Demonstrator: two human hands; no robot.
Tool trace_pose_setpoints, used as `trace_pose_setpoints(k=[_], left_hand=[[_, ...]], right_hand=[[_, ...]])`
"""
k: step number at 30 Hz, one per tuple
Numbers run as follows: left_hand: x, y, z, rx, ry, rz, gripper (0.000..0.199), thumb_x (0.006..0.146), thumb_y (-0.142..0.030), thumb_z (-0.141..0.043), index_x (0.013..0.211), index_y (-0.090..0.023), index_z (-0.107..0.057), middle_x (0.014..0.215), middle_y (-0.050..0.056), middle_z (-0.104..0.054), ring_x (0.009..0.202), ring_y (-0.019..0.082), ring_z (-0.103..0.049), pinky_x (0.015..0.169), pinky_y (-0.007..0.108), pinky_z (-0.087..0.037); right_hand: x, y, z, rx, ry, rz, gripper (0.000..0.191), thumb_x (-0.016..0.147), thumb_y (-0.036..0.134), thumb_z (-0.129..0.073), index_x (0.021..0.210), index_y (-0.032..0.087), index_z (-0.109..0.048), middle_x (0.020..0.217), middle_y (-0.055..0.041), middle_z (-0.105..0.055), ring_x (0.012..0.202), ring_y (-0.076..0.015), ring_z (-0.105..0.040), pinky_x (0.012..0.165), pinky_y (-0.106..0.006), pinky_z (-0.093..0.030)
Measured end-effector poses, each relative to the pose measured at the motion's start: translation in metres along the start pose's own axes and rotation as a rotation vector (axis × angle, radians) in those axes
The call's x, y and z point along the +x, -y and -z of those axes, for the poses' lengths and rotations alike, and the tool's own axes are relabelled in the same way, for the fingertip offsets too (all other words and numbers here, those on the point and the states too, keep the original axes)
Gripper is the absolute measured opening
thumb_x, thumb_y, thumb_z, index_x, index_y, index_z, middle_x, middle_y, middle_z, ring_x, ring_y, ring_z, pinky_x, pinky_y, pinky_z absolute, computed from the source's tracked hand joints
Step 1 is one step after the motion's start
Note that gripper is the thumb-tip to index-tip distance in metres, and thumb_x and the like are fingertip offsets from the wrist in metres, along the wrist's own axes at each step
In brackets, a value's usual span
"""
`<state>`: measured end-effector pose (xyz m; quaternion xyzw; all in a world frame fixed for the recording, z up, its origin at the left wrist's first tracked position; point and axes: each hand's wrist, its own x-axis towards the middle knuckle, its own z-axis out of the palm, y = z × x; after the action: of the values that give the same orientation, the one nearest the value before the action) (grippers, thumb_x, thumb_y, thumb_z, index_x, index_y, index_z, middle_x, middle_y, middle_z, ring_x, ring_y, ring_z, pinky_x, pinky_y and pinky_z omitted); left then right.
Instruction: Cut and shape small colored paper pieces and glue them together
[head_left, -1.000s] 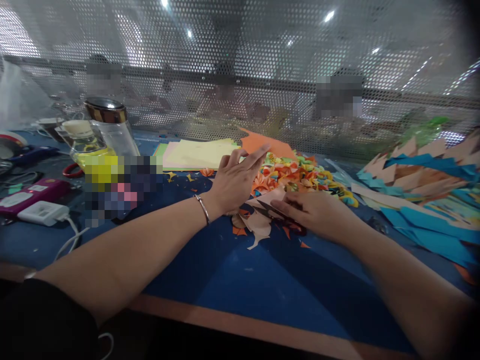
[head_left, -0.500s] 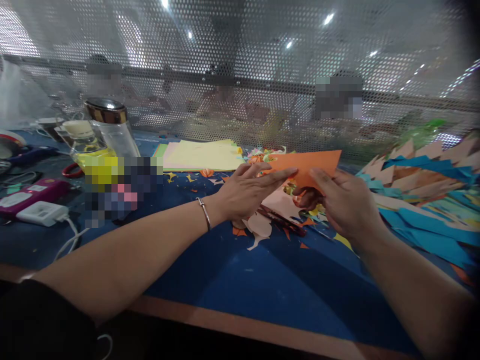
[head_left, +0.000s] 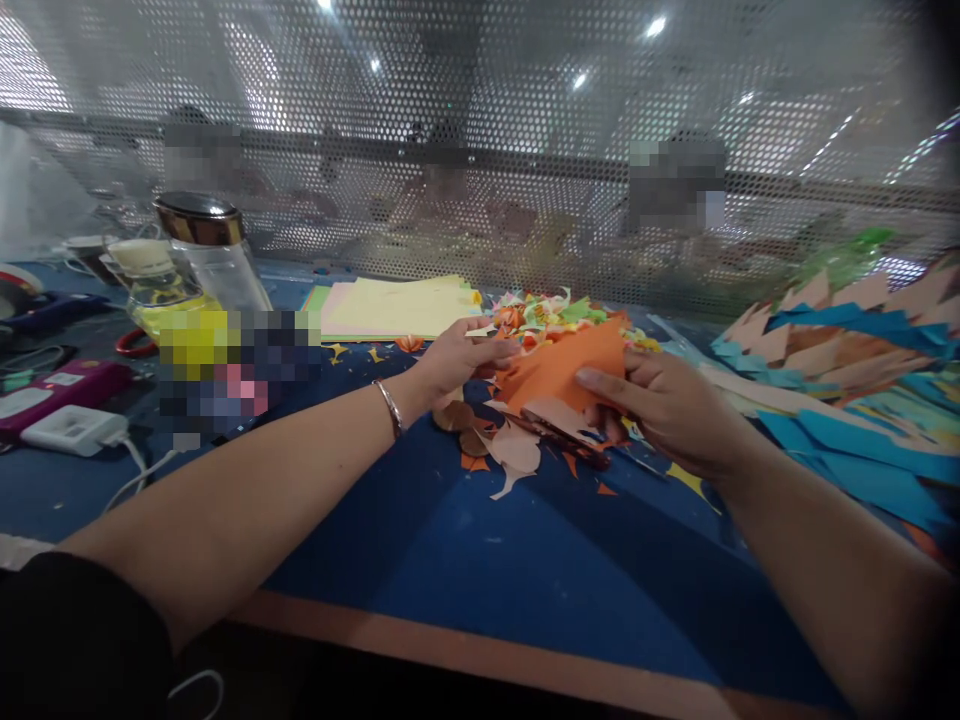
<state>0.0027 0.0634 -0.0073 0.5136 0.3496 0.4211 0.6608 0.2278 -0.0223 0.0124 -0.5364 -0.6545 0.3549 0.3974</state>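
Observation:
A sheet of orange paper (head_left: 566, 368), slightly curved, is held up between my hands above the table. My right hand (head_left: 675, 405) pinches its right edge, with the thumb lying on the near face. At the sheet's left edge, my left hand (head_left: 466, 362) has its fingers closed on the paper; a bracelet (head_left: 390, 408) is round that wrist. Below the sheet lie pale pink paper scraps (head_left: 517, 452) and a dark red object (head_left: 589, 450), partly covered, whose kind I cannot make out. Colourful paper cuttings (head_left: 559, 308) are heaped behind the sheet.
A stack of coloured paper (head_left: 401, 308) lies at the back. Cut blue (head_left: 874, 465) and pink paper pieces are piled at the right. A clear bottle (head_left: 221, 270), a yellow-liquid bottle (head_left: 154, 300), a power strip (head_left: 82, 390) and a white charger (head_left: 75, 428) stand left. Perforated metal (head_left: 480, 220) closes the back.
The orange paper has come down and left, and now bends. My left hand has moved from lying flat across it to its left edge; my right hand still holds the right edge.

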Motion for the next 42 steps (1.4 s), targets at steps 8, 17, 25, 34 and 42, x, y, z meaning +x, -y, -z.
trace_pose_setpoints(k=[8, 17, 25, 34, 42], left_hand=[[0.001, -0.003, 0.003, -0.017, -0.056, 0.045, 0.068, 0.077, -0.021, -0.087, 0.139, -0.017, -0.059, 0.098, 0.009, -0.073, 0.09, 0.021, -0.07, 0.087, 0.038, -0.056], [0.002, -0.005, 0.007, 0.097, -0.059, 0.047, 0.022, 0.09, -0.034, -0.078, 0.098, -0.02, -0.063, 0.119, 0.014, -0.07, 0.107, 0.025, -0.07, 0.09, 0.042, -0.059], [-0.008, 0.0, -0.004, -0.103, 0.055, -0.018, 0.043, 0.066, -0.016, -0.092, 0.095, -0.019, -0.059, 0.086, 0.003, -0.073, 0.086, 0.02, -0.072, 0.084, 0.038, -0.057], [-0.01, -0.008, -0.008, -0.216, -0.078, -0.258, 0.047, 0.069, -0.02, -0.091, 0.105, -0.021, -0.06, 0.076, -0.005, -0.068, 0.071, 0.011, -0.066, 0.071, 0.025, -0.049], [-0.031, 0.001, -0.034, -0.506, 0.021, -0.067, 0.027, 0.073, -0.018, -0.091, 0.08, -0.017, -0.065, 0.088, 0.004, -0.075, 0.079, 0.014, -0.072, 0.088, 0.032, -0.056]], right_hand=[[-0.001, 0.004, 0.002, -0.066, 0.083, 0.007, 0.062, 0.077, 0.079, -0.075, 0.064, 0.02, -0.062, 0.054, -0.0019, -0.066, 0.04, -0.0111, -0.056, 0.04, -0.023, -0.044], [-0.002, 0.003, 0.005, -0.053, 0.065, 0.022, 0.057, 0.077, 0.076, -0.078, 0.072, 0.021, -0.063, 0.056, 0.0001, -0.063, 0.04, -0.0104, -0.054, 0.038, -0.023, -0.04], [0.0, 0.001, 0.003, 0.02, 0.018, 0.017, 0.055, 0.076, 0.071, -0.083, 0.071, 0.018, -0.067, 0.061, -0.0016, -0.066, 0.042, -0.0089, -0.054, 0.043, -0.024, -0.043], [0.004, -0.003, 0.0, 0.139, -0.155, -0.018, 0.059, 0.06, 0.073, -0.092, 0.071, 0.019, -0.07, 0.051, 0.0013, -0.061, 0.04, -0.0098, -0.052, 0.041, -0.023, -0.045], [0.006, -0.003, -0.001, 0.244, -0.26, -0.03, 0.059, 0.059, 0.07, -0.094, 0.077, 0.019, -0.068, 0.054, 0.0014, -0.061, 0.042, -0.0083, -0.051, 0.04, -0.022, -0.042]])
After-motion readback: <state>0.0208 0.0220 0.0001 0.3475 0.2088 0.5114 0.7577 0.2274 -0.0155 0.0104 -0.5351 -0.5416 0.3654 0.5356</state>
